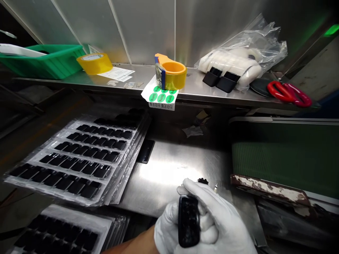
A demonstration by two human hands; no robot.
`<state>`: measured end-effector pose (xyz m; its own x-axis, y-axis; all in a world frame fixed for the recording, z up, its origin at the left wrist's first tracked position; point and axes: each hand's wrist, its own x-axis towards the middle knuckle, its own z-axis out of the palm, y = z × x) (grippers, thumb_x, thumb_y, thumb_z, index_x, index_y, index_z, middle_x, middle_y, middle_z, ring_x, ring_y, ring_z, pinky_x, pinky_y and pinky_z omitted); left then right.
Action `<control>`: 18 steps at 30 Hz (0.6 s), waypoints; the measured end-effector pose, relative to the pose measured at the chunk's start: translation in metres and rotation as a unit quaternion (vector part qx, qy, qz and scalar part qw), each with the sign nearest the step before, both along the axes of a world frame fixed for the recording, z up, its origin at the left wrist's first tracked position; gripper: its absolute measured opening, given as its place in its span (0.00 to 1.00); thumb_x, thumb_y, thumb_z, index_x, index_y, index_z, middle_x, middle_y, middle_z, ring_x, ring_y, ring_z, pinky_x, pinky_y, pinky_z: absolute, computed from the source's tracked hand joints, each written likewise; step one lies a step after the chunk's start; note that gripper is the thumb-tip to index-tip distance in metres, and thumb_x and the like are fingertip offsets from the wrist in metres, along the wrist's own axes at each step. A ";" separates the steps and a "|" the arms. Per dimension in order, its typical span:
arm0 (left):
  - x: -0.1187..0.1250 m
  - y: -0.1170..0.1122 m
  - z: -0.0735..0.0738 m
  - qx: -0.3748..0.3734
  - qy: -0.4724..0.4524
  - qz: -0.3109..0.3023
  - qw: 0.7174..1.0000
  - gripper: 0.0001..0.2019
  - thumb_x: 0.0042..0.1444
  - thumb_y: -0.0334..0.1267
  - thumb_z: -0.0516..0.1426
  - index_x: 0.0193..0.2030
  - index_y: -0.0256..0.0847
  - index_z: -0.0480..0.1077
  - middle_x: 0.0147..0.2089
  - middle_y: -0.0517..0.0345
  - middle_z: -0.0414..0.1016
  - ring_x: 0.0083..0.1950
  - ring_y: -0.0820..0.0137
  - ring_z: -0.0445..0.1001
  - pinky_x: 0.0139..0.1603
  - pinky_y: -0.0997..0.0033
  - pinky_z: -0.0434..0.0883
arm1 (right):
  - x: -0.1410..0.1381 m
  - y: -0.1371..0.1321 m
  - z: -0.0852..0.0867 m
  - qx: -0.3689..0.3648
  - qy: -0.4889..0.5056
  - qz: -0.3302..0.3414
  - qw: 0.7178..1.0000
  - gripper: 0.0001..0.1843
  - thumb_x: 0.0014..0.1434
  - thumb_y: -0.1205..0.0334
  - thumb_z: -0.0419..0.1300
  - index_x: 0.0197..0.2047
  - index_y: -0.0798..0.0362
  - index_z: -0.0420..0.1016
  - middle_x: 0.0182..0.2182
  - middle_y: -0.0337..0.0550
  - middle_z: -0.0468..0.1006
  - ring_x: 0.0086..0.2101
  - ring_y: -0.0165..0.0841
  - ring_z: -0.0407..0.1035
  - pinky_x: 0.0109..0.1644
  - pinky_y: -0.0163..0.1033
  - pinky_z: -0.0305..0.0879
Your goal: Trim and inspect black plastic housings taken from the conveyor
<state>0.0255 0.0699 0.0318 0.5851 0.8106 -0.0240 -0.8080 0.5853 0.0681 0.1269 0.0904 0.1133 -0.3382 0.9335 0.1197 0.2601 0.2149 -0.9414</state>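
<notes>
Gripping a glossy black piece (189, 221) between them, the left hand (165, 225) and the right hand (225, 218) work in white gloves close to the body. The piece stands nearly upright, its long dark face showing; the left fingers are mostly hidden, so their exact hold cannot be told, while one right finger stretches above its top. Handling it well probably means pinching by the rim, since cloth can slip on gloss, and tilting the face gently so the light shows any mark.

Clockwise from the piece, a lower stack of sheets (106, 225) with black parts lies at 9 o'clock. At 10 sits a larger stack of bagged trays (106, 181), and at 11 a dark flat slab (146, 151) rests on the metal table (169, 173). A green belt (286, 151) runs at 2. Farthest, the shelf (193, 90) carries a tape dispenser (173, 77) at 12 and red scissors (282, 92) at 1.
</notes>
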 end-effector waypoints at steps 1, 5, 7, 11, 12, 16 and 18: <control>0.001 0.002 0.005 0.001 -0.018 -0.008 1.000 0.23 0.40 0.59 0.66 0.27 0.38 0.72 0.15 0.65 0.54 0.15 0.79 0.50 0.14 0.77 0.46 | 0.000 0.000 -0.001 -0.002 -0.003 -0.001 1.000 0.29 0.47 0.66 0.70 0.54 0.48 0.77 0.48 0.45 0.82 0.49 0.46 0.75 0.57 0.45 0.72; 0.001 0.008 0.021 -0.014 -0.041 -0.003 0.999 0.19 0.39 0.50 0.69 0.29 0.36 0.74 0.17 0.67 0.53 0.17 0.81 0.51 0.15 0.80 0.49 | 0.003 -0.003 -0.010 -0.015 -0.010 -0.016 1.000 0.34 0.40 0.67 0.74 0.54 0.48 0.78 0.47 0.45 0.82 0.47 0.48 0.76 0.56 0.47 0.73; 0.000 0.009 0.022 -0.010 -0.038 -0.009 0.999 0.18 0.40 0.48 0.70 0.30 0.36 0.73 0.17 0.67 0.53 0.17 0.80 0.51 0.16 0.80 0.50 | 0.004 -0.004 -0.015 -0.032 -0.001 -0.028 0.999 0.36 0.37 0.67 0.75 0.53 0.48 0.78 0.46 0.46 0.83 0.45 0.48 0.77 0.55 0.49 0.73; -0.005 0.004 0.020 -0.046 -0.003 0.000 0.999 0.19 0.39 0.48 0.70 0.29 0.36 0.72 0.20 0.66 0.54 0.20 0.79 0.51 0.20 0.78 0.51 | 0.004 -0.003 -0.020 -0.074 0.027 -0.031 0.996 0.41 0.30 0.69 0.77 0.52 0.49 0.78 0.46 0.47 0.82 0.45 0.49 0.76 0.54 0.51 0.74; -0.006 0.003 0.020 -0.060 0.009 -0.003 0.998 0.20 0.39 0.48 0.71 0.29 0.35 0.72 0.21 0.65 0.54 0.21 0.79 0.52 0.21 0.78 0.51 | 0.004 -0.003 -0.020 -0.084 0.031 -0.032 0.995 0.43 0.28 0.70 0.77 0.52 0.49 0.78 0.47 0.47 0.82 0.46 0.49 0.76 0.55 0.51 0.73; -0.009 0.000 0.027 -0.094 0.030 -0.014 0.995 0.22 0.37 0.49 0.71 0.31 0.33 0.75 0.23 0.64 0.54 0.23 0.79 0.53 0.21 0.81 0.52 | 0.000 -0.007 -0.018 -0.108 0.024 -0.044 0.993 0.48 0.22 0.74 0.76 0.52 0.46 0.78 0.48 0.44 0.81 0.47 0.48 0.75 0.57 0.51 0.71; -0.006 -0.002 0.028 -0.101 0.019 -0.004 0.995 0.21 0.37 0.49 0.71 0.30 0.32 0.76 0.22 0.64 0.54 0.23 0.80 0.53 0.21 0.84 0.55 | -0.001 -0.011 -0.021 -0.102 0.020 -0.045 0.994 0.49 0.22 0.75 0.75 0.53 0.45 0.78 0.49 0.43 0.80 0.49 0.49 0.73 0.58 0.51 0.69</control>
